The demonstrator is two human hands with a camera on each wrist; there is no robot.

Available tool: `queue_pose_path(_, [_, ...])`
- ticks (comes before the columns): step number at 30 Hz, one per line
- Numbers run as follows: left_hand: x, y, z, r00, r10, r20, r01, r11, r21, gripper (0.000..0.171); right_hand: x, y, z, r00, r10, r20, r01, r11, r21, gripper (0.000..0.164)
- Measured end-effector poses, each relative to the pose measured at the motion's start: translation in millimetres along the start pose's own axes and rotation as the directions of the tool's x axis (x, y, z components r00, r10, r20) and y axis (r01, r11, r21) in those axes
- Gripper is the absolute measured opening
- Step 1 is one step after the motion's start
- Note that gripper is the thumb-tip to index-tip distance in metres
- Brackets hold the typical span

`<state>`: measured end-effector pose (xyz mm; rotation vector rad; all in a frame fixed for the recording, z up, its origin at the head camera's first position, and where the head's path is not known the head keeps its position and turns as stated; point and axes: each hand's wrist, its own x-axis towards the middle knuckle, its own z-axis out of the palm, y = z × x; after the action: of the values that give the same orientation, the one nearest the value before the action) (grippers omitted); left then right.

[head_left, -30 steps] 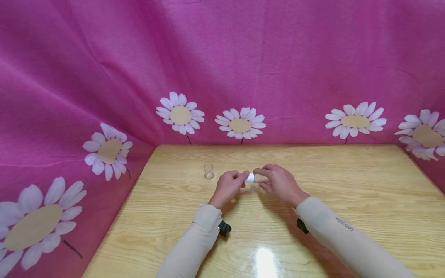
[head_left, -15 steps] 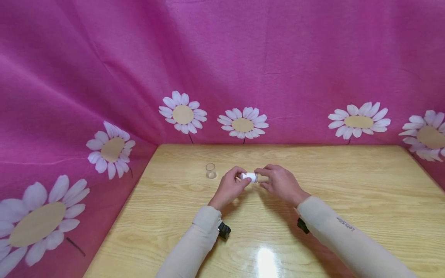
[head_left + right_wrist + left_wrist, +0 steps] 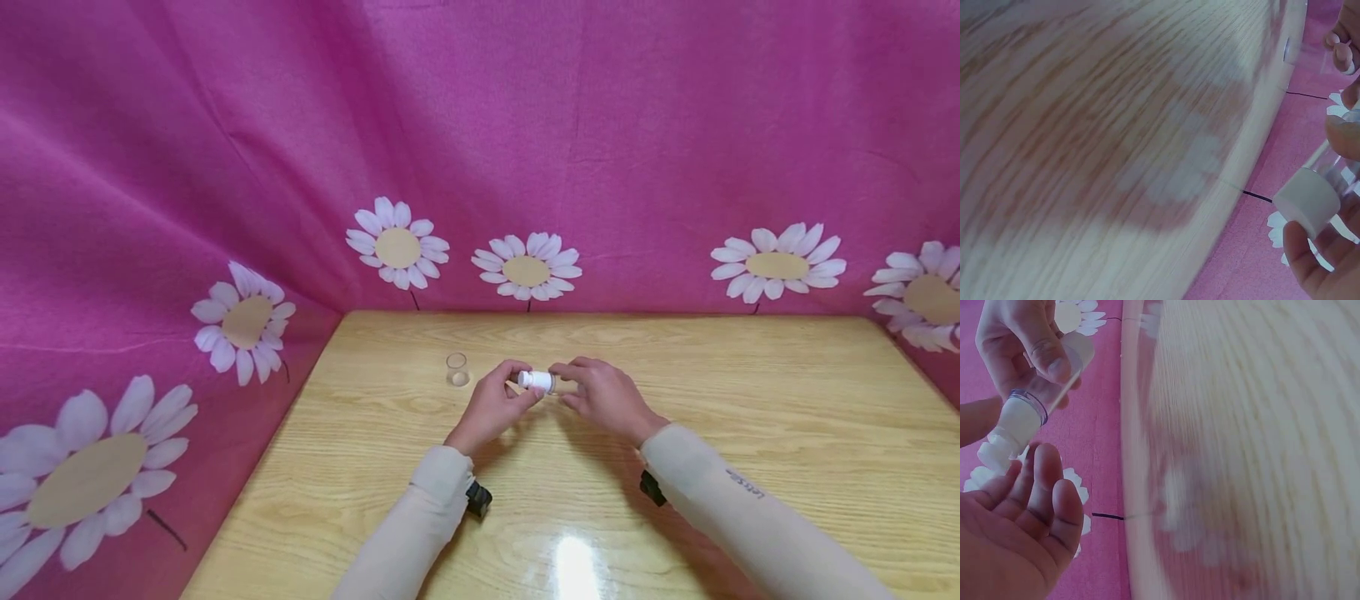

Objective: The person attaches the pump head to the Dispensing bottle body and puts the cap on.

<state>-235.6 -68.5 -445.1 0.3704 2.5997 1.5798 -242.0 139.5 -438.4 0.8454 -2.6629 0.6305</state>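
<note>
A small clear bottle (image 3: 1057, 387) lies sideways between the hands, with a white top (image 3: 537, 381) toward the left and a white base (image 3: 1307, 201) at its other end. My right hand (image 3: 607, 398) grips the clear body from the right, thumb and fingers around it. Around the white top, my left hand (image 3: 495, 404) has its thumb and fingers spread, with the thumb tip right at its edge. In the left wrist view, the left fingers (image 3: 1041, 500) are loosely bent below the top's narrow end. The clear body is mostly hidden by the right hand in the head view.
A clear cup-shaped piece (image 3: 457, 369) stands on the wooden table (image 3: 750, 400), left of the hands. Pink cloth (image 3: 637, 150) with printed daisies hangs behind the table and along its sides.
My left hand has turned, its thumb moving from over the white top to its lower edge, and its fingers have spread, uncovering the top. The right hand stays in place.
</note>
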Motion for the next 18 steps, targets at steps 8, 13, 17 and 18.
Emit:
queue_pose_path(8, [-13.7, 4.3, -19.4, 0.995, -0.041, -0.091, 0.039, 0.999, -0.021, 0.032, 3, 2, 0, 0.998, 0.057, 0.002, -0.057, 0.998, 0.041, 0.041])
queue_pose_path(13, [-24.4, 5.5, -28.9, 0.990, -0.028, -0.139, 0.031, 0.999, 0.015, 0.022, 3, 7, 3, 0.994, 0.113, -0.004, -0.112, 0.987, 0.112, 0.041])
queue_pose_path(17, [-30.1, 6.9, -32.9, 0.989, 0.014, -0.150, -0.006, 0.999, 0.052, 0.022, 1, 8, 5, 0.984, 0.174, 0.023, -0.175, 0.966, 0.191, 0.043])
queue_pose_path(18, [-31.0, 7.3, -33.8, 0.988, 0.022, -0.152, -0.014, 0.998, 0.058, 0.022, 0, 7, 5, 0.981, 0.190, 0.029, -0.191, 0.959, 0.211, 0.044])
